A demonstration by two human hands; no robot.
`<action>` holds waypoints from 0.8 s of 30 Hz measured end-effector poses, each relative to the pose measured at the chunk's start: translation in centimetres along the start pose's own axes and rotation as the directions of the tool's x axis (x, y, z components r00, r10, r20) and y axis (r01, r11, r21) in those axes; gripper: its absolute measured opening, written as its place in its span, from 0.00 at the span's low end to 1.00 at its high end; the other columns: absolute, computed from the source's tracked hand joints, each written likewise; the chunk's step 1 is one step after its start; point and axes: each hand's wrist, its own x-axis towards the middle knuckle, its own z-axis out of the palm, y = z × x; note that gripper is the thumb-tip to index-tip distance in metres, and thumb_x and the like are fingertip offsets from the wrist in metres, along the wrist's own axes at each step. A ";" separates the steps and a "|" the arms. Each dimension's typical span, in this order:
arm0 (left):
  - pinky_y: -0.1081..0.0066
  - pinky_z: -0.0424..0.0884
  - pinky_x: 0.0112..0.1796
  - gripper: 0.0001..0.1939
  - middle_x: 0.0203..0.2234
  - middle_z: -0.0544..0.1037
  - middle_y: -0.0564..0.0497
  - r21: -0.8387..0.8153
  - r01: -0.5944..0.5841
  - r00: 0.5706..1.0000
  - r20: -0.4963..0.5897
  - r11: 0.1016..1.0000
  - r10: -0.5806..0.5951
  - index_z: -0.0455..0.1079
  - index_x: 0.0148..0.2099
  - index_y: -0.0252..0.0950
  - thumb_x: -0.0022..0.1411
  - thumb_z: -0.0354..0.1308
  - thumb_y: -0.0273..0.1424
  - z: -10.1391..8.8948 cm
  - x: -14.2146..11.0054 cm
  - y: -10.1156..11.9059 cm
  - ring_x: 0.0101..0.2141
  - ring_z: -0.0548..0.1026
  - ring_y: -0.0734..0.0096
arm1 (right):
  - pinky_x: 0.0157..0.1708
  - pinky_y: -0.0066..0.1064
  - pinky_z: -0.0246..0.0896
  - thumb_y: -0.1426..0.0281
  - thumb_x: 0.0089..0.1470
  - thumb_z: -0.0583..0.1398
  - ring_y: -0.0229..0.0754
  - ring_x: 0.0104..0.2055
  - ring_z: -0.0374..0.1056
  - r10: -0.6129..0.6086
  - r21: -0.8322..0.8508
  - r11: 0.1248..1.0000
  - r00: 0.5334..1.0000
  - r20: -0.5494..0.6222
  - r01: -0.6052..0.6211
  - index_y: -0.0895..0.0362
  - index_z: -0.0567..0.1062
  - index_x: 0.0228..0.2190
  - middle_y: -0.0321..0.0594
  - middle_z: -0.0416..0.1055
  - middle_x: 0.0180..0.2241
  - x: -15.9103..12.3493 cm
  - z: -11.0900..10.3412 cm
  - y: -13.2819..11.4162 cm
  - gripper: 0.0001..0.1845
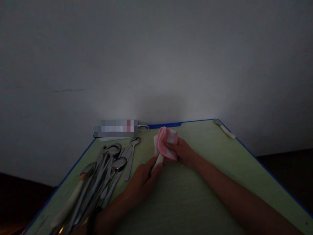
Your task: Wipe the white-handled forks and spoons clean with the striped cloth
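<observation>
Left hand [144, 179] holds handle [159, 159], 7 o'clock from cloth [168, 143] | right hand [184, 151] grips cloth | cloth seems soft, handle stiff; better take low

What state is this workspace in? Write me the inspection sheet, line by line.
Surface: pale green table, blue edging, dimly lit.
Job's things: pink-and-white cloth around a utensil, its pale handle showing, its head hidden; piled cutlery at left, a spoon beside it.
Clutter: blurred object at back left; pale-handled piece by the back right corner.
Hands: left hand grips the handle; right hand holds the cloth.
Cables: white cable beside the blurred object.
Surroundings: wall behind, thinly marked; dark on both sides.
</observation>
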 end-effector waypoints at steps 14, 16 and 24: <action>0.75 0.60 0.24 0.15 0.22 0.71 0.54 0.011 0.001 1.000 0.013 1.000 -0.001 0.65 0.41 0.35 0.65 0.41 0.38 0.0 0.0 0.1 0.23 0.69 0.72 | 0.34 0.31 0.62 0.55 0.47 0.59 0.40 0.33 0.68 0.057 0.298 0.954 0.996 -0.075 -0.032 0.59 0.73 0.33 0.39 0.73 0.29 0.6 0.3 -0.1 0.20; 0.75 0.59 0.23 0.16 0.22 0.70 0.55 0.023 -0.004 1.000 0.016 1.000 0.004 0.65 0.41 0.35 0.65 0.40 0.38 0.1 0.0 0.0 0.22 0.68 0.72 | 0.33 0.31 0.62 0.56 0.45 0.61 0.39 0.31 0.67 0.025 0.236 0.972 0.997 -0.067 -0.008 0.59 0.73 0.32 0.38 0.73 0.28 0.4 0.3 0.1 0.19; 0.74 0.62 0.26 0.17 0.23 0.72 0.53 0.057 -0.014 0.999 0.040 0.998 0.012 0.65 0.42 0.35 0.65 0.39 0.38 0.1 0.0 0.0 0.23 0.69 0.71 | 0.32 0.30 0.60 0.65 0.36 0.67 0.36 0.28 0.65 -0.021 -0.073 0.997 1.000 -0.010 0.020 0.60 0.74 0.30 0.38 0.73 0.28 0.0 0.0 0.1 0.17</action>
